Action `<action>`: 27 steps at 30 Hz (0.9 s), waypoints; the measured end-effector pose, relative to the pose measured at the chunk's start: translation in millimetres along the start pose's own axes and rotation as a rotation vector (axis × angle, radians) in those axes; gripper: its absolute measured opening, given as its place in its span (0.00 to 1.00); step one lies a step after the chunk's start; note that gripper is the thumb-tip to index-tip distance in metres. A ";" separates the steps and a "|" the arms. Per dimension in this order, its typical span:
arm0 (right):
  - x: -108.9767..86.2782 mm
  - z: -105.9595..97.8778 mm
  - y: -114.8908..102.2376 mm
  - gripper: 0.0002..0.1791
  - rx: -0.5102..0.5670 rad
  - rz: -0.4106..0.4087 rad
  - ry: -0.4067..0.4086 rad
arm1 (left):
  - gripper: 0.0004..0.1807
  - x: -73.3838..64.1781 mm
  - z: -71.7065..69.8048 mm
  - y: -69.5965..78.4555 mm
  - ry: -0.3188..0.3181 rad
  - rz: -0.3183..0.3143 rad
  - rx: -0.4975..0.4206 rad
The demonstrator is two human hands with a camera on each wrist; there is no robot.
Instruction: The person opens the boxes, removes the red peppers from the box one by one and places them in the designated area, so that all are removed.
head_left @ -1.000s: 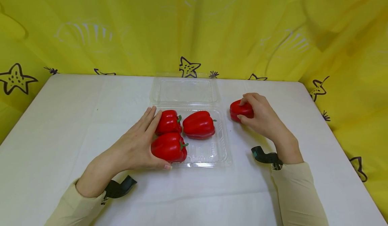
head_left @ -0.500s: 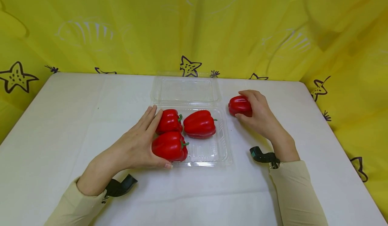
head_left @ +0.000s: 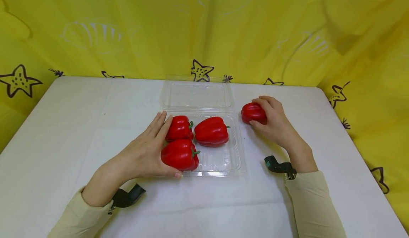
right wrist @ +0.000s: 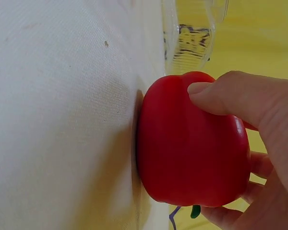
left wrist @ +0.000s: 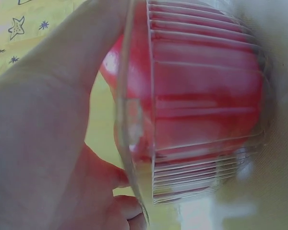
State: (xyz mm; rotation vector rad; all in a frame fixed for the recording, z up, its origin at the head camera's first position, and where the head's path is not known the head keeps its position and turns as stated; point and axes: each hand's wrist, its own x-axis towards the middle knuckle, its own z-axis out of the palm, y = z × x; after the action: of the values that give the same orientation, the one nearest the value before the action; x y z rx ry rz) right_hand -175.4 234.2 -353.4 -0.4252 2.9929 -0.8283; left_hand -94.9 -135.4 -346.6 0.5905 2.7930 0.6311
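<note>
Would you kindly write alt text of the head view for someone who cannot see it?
A person's right hand grips a red pepper to the right of an open clear container holding three more peppers. The left hand is at the container's left edge; behind the white table is a yellow backdrop.

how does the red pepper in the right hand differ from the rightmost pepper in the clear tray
The held pepper is outside the clear tray; the rightmost pepper lies inside it. The right hand grips the held pepper, while no hand touches the rightmost pepper. In the head view the held pepper's stem is hidden, but the rightmost pepper's stem shows, pointing right. Both are red.
</note>
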 end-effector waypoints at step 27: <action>-9.2 -12.2 -33.8 0.35 -0.047 -0.177 0.124 | 0.82 -12.2 -10.8 0.0 -0.030 -0.088 0.131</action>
State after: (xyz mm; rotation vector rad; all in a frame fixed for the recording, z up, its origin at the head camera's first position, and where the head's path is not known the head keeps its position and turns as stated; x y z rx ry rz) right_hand -158.7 215.0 -326.4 -0.6729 3.1292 -0.8252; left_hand -87.1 -144.6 -335.6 0.4937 2.8299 0.4204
